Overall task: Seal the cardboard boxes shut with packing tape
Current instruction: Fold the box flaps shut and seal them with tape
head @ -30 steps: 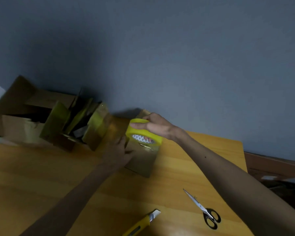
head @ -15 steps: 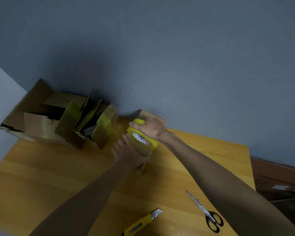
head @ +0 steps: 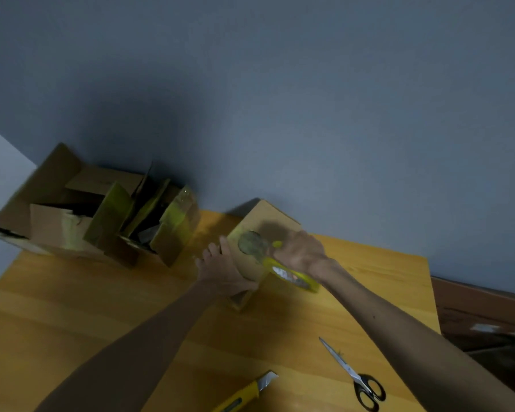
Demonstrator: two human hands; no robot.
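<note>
The light is dim and your hands are blurred, so fine detail is lost. A dark round patch on the top of the small cardboard box (head: pixel 280 221) can't be identified. Your right hand (head: pixel 299 252) hides much of the yellow tape roll (head: pixel 293 277), and whether any tape runs from it to the box can't be told. The bottom edge cuts off the handle of the yellow utility knife (head: pixel 246 392).

On the wooden table (head: pixel 101 307), a cluster of open cardboard boxes (head: pixel 72 215) sits at the far left against the blue-grey wall (head: pixel 280 99), flaps standing up, some faces streaked with yellow tape. The knife lies at the near edge, and black-handled scissors (head: pixel 356 377) lie to its right, well apart from the box.

The small box stands tilted at the far middle of the table, near the wall. Your left hand (head: pixel 225 272) clasps its near left corner, fingers reaching up the left face. Your right hand has its fingers curled round the tape roll, holding it against the box's near right edge.
</note>
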